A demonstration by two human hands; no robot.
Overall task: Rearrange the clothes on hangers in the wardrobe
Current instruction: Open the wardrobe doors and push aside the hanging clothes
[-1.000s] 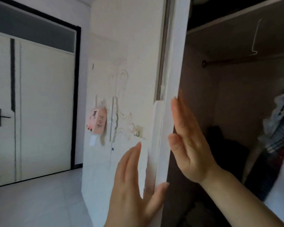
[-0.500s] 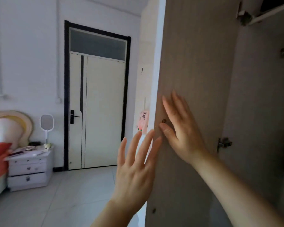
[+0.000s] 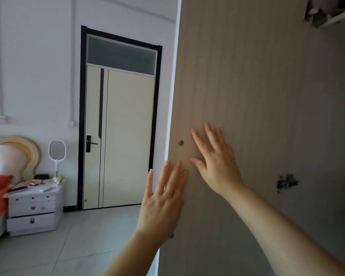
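Head camera shows the wardrobe door (image 3: 257, 96) standing open, its wood-grain inner face filling the right half of the frame. The right hand (image 3: 217, 166) lies flat on that face at centre, fingers straight and spread. The left hand (image 3: 161, 204), fingers also straight and holding nothing, is raised at the door's free edge just lower left of it; whether it touches the edge is unclear.
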